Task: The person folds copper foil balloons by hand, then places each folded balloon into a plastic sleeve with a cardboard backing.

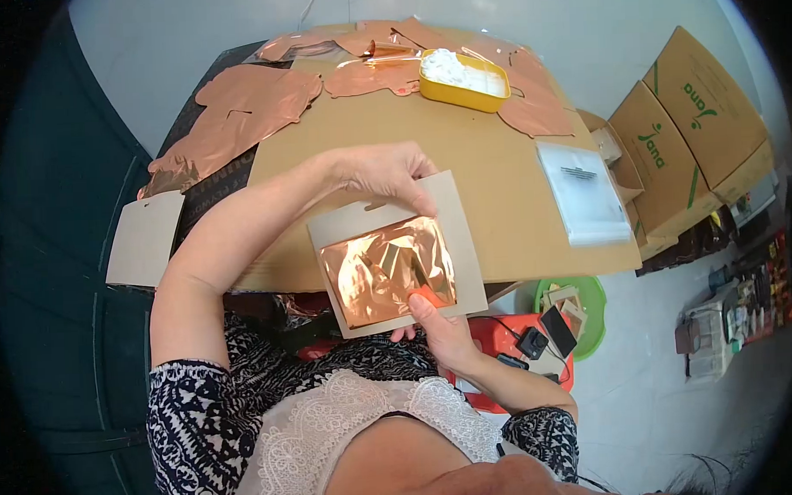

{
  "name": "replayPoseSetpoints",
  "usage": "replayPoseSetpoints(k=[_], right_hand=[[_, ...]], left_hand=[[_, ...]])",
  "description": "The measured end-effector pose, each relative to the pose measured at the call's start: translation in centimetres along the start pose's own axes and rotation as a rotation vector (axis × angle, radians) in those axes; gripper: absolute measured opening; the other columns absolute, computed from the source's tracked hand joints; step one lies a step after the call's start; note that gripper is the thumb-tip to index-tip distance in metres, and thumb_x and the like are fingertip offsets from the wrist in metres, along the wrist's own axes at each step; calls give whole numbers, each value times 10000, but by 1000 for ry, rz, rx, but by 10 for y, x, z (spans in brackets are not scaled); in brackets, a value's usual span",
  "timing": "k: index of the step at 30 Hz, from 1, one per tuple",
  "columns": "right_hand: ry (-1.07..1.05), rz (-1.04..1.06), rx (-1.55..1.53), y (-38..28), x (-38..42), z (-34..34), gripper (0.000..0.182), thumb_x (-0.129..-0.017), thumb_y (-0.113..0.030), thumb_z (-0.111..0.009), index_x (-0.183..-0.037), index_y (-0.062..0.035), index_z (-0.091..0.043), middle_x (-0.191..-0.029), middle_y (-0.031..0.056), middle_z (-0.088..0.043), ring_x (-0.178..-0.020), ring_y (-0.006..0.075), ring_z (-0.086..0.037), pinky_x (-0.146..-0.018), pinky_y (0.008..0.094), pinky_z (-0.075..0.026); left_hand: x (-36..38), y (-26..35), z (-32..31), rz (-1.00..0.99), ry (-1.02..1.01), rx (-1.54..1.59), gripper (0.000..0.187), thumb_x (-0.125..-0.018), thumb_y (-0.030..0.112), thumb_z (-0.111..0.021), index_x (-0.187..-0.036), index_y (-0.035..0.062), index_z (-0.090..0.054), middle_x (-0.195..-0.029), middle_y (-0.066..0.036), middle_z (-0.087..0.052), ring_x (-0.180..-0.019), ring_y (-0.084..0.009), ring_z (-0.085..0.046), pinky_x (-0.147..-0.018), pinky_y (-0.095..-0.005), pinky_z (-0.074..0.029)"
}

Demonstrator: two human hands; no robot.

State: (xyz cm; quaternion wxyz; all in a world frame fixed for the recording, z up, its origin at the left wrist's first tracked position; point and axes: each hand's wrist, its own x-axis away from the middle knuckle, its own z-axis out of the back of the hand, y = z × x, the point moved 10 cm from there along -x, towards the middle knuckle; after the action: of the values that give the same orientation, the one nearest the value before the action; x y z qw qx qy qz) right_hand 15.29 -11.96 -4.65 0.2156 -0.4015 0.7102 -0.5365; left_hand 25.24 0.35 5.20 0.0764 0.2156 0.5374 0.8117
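Head view: a grey card (466, 267) overlaps the near edge of the desk (313, 132), gripped from two sides.
Copper foil (384, 270): flat on the card, between left and right fingers, shiny and creased.
Left hand (385, 169): fingers curled, thumb tip on the card's upper part, by the foil's top edge.
Right hand (449, 340): thumb presses the foil's lower corner, fingers partly hidden beneath, pinching card and foil.
Yellow tub (462, 95): beyond the left fingers, holding something white.
Clear bags (584, 202): right of both hands' fingers.
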Motion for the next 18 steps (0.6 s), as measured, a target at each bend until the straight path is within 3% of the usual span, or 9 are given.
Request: replayPoseSetpoints(k=[5, 7, 11, 18], right_hand=[[84, 94, -19, -19, -1, 28, 287, -1008, -301, -494, -984, -23, -563, -761, 86, -613, -640, 179, -608, -594, 268, -463], [198, 53, 81, -29, 0, 55, 341, -1021, -342, -442, -1003, -19, -550, -753, 107, -632, -654, 185, -608, -611, 278, -467], [360, 264, -65, -76, 0, 93, 330, -1011, -332, -466, -1056, -19, -560, -797, 113, -660, -648, 189, -626, -594, 276, -469], [433, 349, -171, -96, -9, 131, 289, -984, -291, -539, -1109, -31, -565, -852, 91, -679, -616, 165, -639, -537, 250, -484]], left_hand=[[12, -15, 78, -92, 410, -41, 199, -848, 199, -674, -830, 2, -657, -738, -37, -644, -708, -94, -589, -662, -236, -457], [25, -34, 112, -71, 546, -55, 214, -865, 211, -650, -807, 6, -649, -731, -44, -641, -724, -101, -595, -669, -242, -460], [53, -68, 153, 12, 663, -60, 205, -882, 192, -617, -781, 15, -640, -723, -44, -643, -705, -102, -602, -681, -250, -479], [67, -99, 158, 99, 705, 86, 189, -885, 158, -611, -745, 31, -614, -687, -45, -637, -603, -111, -595, -593, -256, -487]])
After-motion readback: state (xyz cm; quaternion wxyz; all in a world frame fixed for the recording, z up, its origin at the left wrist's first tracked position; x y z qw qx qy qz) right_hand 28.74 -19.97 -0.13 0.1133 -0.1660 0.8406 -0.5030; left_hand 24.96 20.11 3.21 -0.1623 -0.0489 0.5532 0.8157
